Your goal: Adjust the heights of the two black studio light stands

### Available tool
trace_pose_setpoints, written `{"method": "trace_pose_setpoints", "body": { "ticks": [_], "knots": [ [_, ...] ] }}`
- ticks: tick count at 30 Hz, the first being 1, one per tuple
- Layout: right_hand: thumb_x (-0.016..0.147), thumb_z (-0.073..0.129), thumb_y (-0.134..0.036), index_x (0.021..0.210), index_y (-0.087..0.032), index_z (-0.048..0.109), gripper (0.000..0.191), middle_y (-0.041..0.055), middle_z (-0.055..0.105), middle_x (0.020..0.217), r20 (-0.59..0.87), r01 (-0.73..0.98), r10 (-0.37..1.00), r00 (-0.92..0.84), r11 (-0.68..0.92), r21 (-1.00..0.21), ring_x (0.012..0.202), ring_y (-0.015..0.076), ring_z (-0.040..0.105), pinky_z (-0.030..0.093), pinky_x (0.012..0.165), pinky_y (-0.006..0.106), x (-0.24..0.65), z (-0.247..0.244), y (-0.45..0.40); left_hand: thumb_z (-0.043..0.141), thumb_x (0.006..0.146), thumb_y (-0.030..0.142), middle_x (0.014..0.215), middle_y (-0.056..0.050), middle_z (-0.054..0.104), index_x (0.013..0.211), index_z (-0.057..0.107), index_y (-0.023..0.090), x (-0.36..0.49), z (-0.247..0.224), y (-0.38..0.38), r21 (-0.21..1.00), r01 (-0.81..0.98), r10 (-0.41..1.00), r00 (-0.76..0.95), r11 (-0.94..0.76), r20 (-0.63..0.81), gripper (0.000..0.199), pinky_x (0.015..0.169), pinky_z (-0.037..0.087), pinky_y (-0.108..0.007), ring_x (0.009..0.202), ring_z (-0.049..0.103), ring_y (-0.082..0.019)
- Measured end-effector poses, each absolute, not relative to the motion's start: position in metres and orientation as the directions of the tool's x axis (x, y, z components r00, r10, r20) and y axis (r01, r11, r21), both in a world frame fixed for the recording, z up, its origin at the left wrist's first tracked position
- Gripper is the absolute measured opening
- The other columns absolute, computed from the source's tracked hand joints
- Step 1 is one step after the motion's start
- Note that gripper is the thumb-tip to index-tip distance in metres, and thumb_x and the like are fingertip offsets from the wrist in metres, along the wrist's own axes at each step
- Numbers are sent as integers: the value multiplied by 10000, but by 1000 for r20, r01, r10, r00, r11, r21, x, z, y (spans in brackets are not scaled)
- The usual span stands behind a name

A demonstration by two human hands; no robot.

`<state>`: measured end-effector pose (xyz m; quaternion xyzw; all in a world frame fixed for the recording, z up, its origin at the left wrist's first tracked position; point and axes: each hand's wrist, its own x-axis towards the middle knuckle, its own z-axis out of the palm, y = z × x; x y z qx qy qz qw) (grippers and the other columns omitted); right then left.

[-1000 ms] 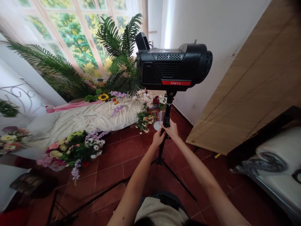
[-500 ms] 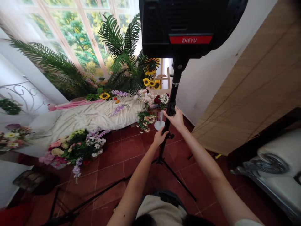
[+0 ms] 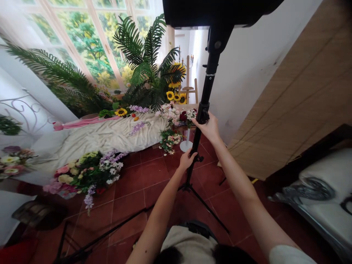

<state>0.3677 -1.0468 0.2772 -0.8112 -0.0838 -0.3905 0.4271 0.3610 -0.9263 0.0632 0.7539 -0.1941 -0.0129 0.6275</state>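
Observation:
A black light stand [image 3: 197, 137] rises in front of me, its legs spread on the tiled floor. My left hand [image 3: 187, 160] is wrapped round the lower part of its pole, beside a clamp knob [image 3: 200, 158]. Higher up, my right hand [image 3: 209, 128] grips the same pole just under the upper locking collar [image 3: 203, 112]. On top sits a bulky black studio light [image 3: 214, 13], cut off by the upper edge of the view. The palms and some fingers are hidden behind the pole.
Left of the stand lies a bed with a cream cover [image 3: 110, 135], with flower bunches [image 3: 88, 170] at its front. A white round base [image 3: 186, 146] stands close behind the pole. A bamboo blind [image 3: 275, 99] and a silver-framed sofa [image 3: 324, 198] are on the right.
My right hand has risen with the upper pole section, lifting the studio light higher. My left hand has stayed at about the same place on the lower pole.

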Motion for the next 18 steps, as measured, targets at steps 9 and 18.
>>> {"method": "trace_pose_setpoints", "body": {
  "ticks": [9,18],
  "knots": [
    [735,656,-562,1054,-189,567,499,59,667,883,663,433,-269,699,-579,-691,866,231,652,541,789,373,364,270,-1041,594,817,480,909,-24,729,1137,644,222,361,66,-925,945,-263,-272,940,-196,205,414,878,538,-378,896,671,-238],
    [843,570,-425,1094,-220,554,325,87,655,1064,501,362,-319,805,-405,-840,955,213,655,556,844,377,291,171,-1047,616,797,482,1026,-66,718,1156,643,201,363,69,-926,947,-289,-285,928,-141,241,457,912,526,-400,951,656,-253]
  ]
}}
